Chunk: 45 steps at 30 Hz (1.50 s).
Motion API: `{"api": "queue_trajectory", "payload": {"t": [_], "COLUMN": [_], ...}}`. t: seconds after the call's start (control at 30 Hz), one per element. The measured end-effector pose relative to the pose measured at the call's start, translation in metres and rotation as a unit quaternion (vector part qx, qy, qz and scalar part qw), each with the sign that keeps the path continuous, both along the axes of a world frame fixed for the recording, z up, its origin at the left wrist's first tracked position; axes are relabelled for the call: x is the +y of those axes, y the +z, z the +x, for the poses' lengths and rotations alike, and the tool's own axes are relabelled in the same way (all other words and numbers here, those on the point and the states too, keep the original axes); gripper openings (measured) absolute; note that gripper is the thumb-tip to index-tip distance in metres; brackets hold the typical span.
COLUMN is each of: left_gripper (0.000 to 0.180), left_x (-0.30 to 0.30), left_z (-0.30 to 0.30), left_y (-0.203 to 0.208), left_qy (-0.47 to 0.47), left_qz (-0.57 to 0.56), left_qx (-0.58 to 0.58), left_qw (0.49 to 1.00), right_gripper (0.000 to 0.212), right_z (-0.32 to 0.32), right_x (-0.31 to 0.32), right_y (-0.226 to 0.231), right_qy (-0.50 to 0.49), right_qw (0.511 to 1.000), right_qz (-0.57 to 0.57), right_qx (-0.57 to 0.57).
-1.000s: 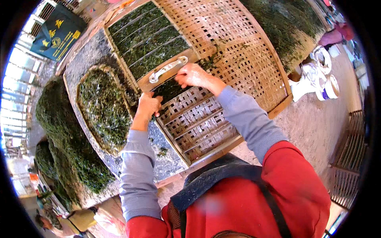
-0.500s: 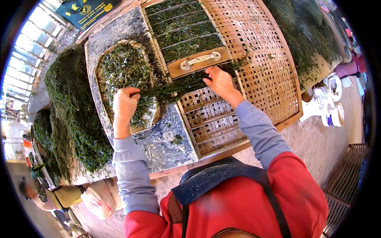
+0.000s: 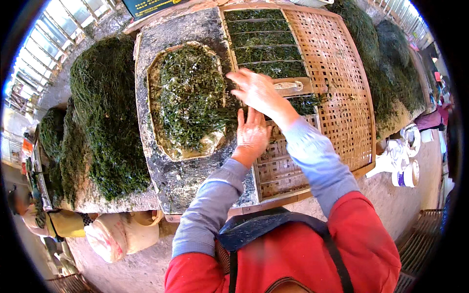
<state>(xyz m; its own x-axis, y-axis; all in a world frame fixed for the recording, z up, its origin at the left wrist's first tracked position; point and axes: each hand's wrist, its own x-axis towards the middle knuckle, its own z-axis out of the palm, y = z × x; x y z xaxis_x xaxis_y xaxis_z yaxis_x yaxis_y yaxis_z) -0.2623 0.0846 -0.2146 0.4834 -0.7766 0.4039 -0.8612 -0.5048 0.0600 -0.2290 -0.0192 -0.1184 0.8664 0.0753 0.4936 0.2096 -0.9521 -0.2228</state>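
Note:
My left hand [image 3: 252,136] lies with fingers stretched at the left edge of a slatted wooden frame [image 3: 260,183]. Just above it, crossing over, my right hand [image 3: 260,92] has its fingers extended and holds nothing visible. A band of dark green seaweed-like strands [image 3: 302,104] lies across the frame, its left part hidden under my hands. Behind the band sits a wooden board with a pale handle [image 3: 291,87], partly covered by my right hand. The frame's far rows [image 3: 266,39] are filled with green strands; its near rows show bare weave.
A shallow tray [image 3: 151,115] heaped with chopped green strands stands left of the frame on a speckled table [image 3: 183,188]. Woven bamboo matting [image 3: 337,63] lies right. Large green piles [image 3: 110,117] flank both sides. White buckets [image 3: 408,173] stand right; a person [image 3: 34,217] is lower left.
My hands have come together at the frame's left edge. The strands stretched between them now lie across the slats; both hands have opened. The view has shifted.

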Motion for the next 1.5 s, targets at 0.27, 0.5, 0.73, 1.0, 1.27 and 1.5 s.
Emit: {"api": "queue_trajectory", "payload": {"t": [0.27,0.5,0.73,1.0,1.27,1.5], "left_gripper": [0.047,0.044,0.033,0.035,0.037,0.041], "left_x": [0.008,0.006,0.002,-0.002,-0.054,-0.090], "left_z": [0.005,0.008,0.005,-0.002,-0.031,-0.040], "left_y": [-0.008,-0.007,-0.001,0.003,0.023,-0.006], "left_qy": [-0.007,0.020,0.010,0.038,-0.016,0.028], "left_qz": [0.004,0.006,-0.027,0.008,-0.063,0.044], "left_qx": [0.086,-0.047,0.005,-0.030,-0.039,0.046], "left_qw": [0.996,0.999,1.000,0.999,0.997,0.998], "right_gripper": [0.022,0.029,0.034,0.023,0.027,0.024], "right_z": [0.053,-0.031,-0.123,-0.159,-0.148,-0.151], "right_x": [0.037,0.004,-0.102,-0.136,-0.155,-0.178], "right_y": [-0.040,-0.054,-0.064,-0.077,-0.084,-0.093], "right_qy": [0.052,-0.059,-0.261,-0.137,-0.053,0.024], "right_qw": [0.996,0.977,0.952,0.980,0.986,0.990], "right_qz": [-0.005,0.198,0.114,-0.122,-0.130,-0.088], "right_qx": [0.071,-0.055,0.113,0.078,0.093,0.108]}}
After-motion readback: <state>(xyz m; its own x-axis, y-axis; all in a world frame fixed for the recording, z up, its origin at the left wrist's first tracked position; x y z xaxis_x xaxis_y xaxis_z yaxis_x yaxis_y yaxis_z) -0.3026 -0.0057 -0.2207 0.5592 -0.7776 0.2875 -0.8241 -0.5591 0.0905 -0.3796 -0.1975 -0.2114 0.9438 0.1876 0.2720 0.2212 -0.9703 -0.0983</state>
